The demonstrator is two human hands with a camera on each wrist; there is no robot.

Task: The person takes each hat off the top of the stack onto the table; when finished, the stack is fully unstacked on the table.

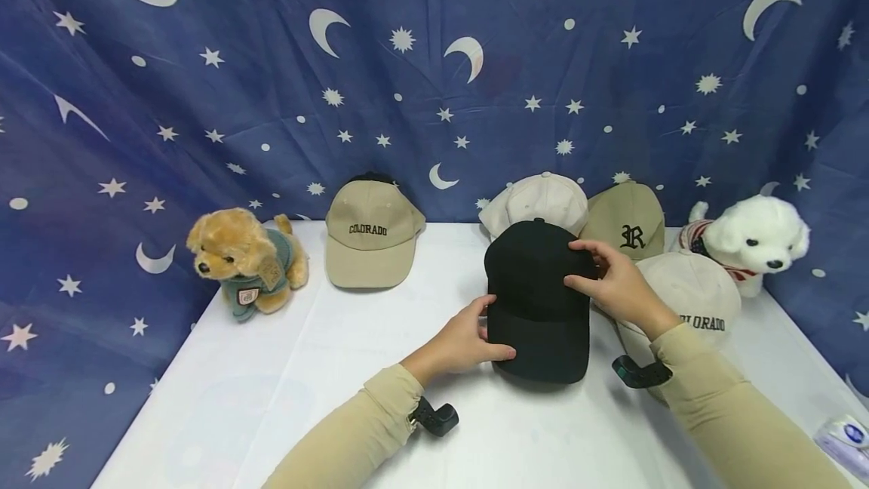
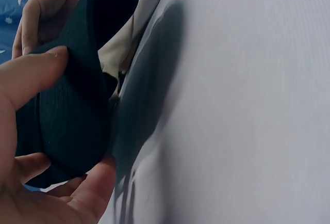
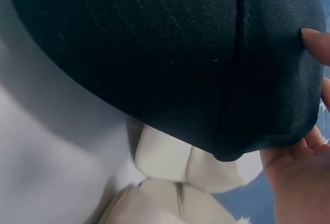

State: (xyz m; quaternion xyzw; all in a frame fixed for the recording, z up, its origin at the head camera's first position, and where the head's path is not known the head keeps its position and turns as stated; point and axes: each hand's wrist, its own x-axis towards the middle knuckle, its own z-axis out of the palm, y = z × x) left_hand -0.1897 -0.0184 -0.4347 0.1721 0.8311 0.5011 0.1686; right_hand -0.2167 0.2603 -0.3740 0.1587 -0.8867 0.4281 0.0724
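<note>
A plain black baseball cap [image 1: 538, 278] is held between both hands, its brim pointing down toward the front of the table. My left hand [image 1: 460, 342] grips the cap's left side near the brim, thumb on the outer face. In the left wrist view the cap's dark shadow falls on the white tabletop beside it. My right hand [image 1: 623, 289] pinches the right side of the crown, with some fingers hidden behind the fabric. Just behind the black cap sits a white cap [image 1: 546, 198], partly covered by it.
An olive cap [image 1: 627, 217] with a letter R and a cream COLORADO cap [image 1: 699, 289] stand at the right. A tan COLORADO cap [image 1: 370, 229] rests at the back left. Plush dogs, one brown [image 1: 234, 247] and one white [image 1: 763, 232], flank the caps. A small packet [image 1: 845, 440] lies at the right edge.
</note>
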